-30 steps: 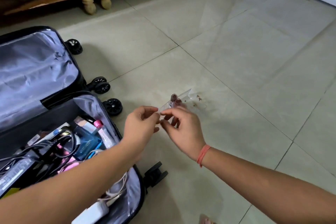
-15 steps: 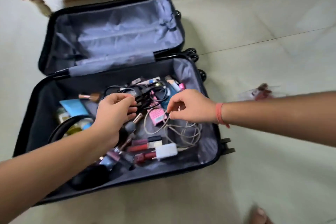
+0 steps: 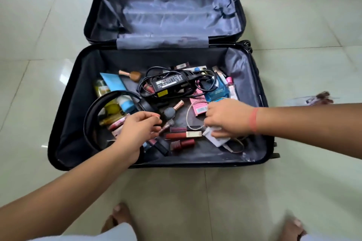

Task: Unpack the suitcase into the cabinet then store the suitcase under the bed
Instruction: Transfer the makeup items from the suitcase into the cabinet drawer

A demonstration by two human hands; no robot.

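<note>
Floor (image 3: 313, 60) at 3 o'clock now has the pouch (image 3: 315, 100); back in the suitcase (image 3: 60, 137), my right hand (image 3: 229, 117) grips the white charger (image 3: 217, 140), while for my left hand (image 3: 137, 131) I cannot tell.

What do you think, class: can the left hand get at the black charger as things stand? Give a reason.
Probably yes: the charger lies on top of the pile in the open suitcase, nothing over it, and the left hand hovers just short of it. Its cable may snag other items.
</note>
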